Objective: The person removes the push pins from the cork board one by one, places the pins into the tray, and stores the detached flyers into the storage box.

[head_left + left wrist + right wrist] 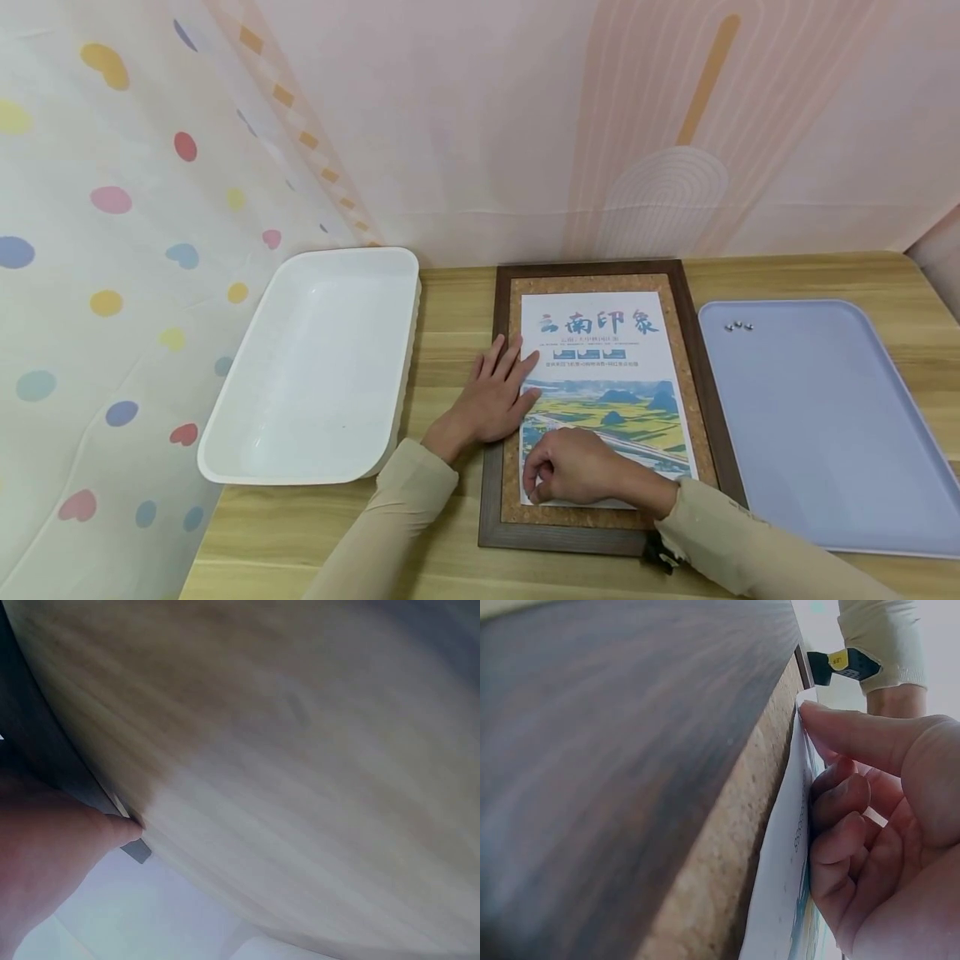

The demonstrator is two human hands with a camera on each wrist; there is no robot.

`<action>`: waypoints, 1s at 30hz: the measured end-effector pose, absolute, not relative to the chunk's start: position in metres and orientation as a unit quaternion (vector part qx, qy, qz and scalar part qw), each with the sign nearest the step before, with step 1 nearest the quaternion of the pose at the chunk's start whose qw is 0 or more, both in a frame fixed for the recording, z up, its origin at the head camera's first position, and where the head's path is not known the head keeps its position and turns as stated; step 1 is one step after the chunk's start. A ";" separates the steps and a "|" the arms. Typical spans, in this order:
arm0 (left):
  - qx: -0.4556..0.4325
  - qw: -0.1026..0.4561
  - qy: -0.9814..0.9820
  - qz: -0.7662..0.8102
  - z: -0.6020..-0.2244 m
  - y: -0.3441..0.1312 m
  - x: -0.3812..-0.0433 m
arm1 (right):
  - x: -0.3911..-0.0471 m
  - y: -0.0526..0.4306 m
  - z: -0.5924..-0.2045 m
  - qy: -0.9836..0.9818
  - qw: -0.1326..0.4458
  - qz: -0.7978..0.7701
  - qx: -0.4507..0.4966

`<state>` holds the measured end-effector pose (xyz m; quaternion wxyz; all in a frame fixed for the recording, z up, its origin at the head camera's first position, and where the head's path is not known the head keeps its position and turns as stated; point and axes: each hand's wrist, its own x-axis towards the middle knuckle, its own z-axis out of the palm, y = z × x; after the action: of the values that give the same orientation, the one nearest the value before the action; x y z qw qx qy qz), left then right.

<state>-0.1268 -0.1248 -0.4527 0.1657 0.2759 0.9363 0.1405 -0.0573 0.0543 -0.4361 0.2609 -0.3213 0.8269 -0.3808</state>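
- Over my feed, taking the framed corkboard (562,536) as the dial's centre, a white tub (322,367) sits at nine o'clock on the wood-grain tabletop (453,317), well apart from the left hand's fingertips.
- I see the left hand (491,404) at the board's nine o'clock edge, fingers spread; it lies across the dark frame, with the index finger and thumb reaching over the printed sheet.
- That printed sheet (611,396), coloured lettering toward twelve and a landscape toward six, lies on the cork inside the frame.
- I have the right hand (581,467) over the sheet's seven o'clock corner, fingers curled, thumb tip touching that corner; I cannot tell whether it pinches anything there.
- At three o'clock I have a pale blue tray (832,425), just beside the frame.
- Small silver pieces (738,326) lie clustered between the tray's ten and eleven o'clock, too small to identify.
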 end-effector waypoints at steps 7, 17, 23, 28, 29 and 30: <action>0.276 0.167 0.936 0.140 -0.453 -0.125 -0.127 | -0.058 0.055 -0.437 0.825 0.262 -0.381 -0.324; 0.275 0.171 0.936 0.138 -0.455 -0.125 -0.128 | -0.060 0.055 -0.436 0.821 0.271 -0.382 -0.326; 0.275 0.169 0.937 0.137 -0.455 -0.125 -0.128 | -0.060 0.055 -0.436 0.818 0.269 -0.384 -0.334; 0.274 0.168 0.937 0.138 -0.454 -0.125 -0.127 | -0.061 0.056 -0.437 0.818 0.269 -0.383 -0.335; 0.274 0.168 0.937 0.138 -0.454 -0.125 -0.127 | -0.061 0.056 -0.437 0.817 0.270 -0.383 -0.335; 0.274 0.168 0.937 0.138 -0.454 -0.125 -0.127 | -0.061 0.056 -0.437 0.817 0.271 -0.382 -0.336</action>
<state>-0.1274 -0.1249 -0.4542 0.1681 0.2740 0.9368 0.1379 -0.0609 0.0556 -0.4366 0.2706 -0.3361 0.8172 -0.3821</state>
